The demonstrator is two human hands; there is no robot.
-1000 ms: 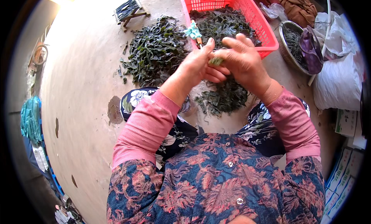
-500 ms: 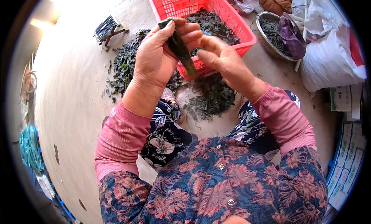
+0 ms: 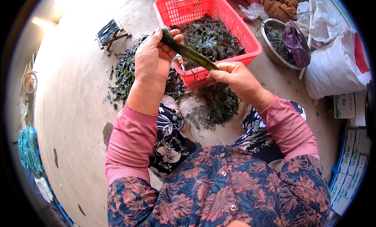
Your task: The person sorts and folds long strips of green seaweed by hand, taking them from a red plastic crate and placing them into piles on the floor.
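A folded strip of dark green seaweed (image 3: 192, 55) stretches between my two hands, over the near rim of a red plastic basket (image 3: 188, 80). My left hand (image 3: 154, 54) grips its upper left end, palm turned up and thumb pressed on it. With thumb and fingers my right hand (image 3: 237, 80) pinches the lower right end. Loose dark seaweed (image 3: 211, 37) fills the basket. One heap of seaweed (image 3: 127, 72) spreads on the floor to the left, and another pile (image 3: 219, 105) lies between my feet.
A small folding stool (image 3: 109, 35) bearing dark strips stands at the far left. To the right are a bowl (image 3: 270, 40) of dark strands, a purple bag (image 3: 295, 44) at its edge, a white sack (image 3: 337, 66) and stacked cartons (image 3: 350, 160). Teal plastic (image 3: 29, 148) hangs at the left.
My right hand has moved down and right and now grips the strip's lower end. The strip has swung from steep to more level and is drawn out between both hands.
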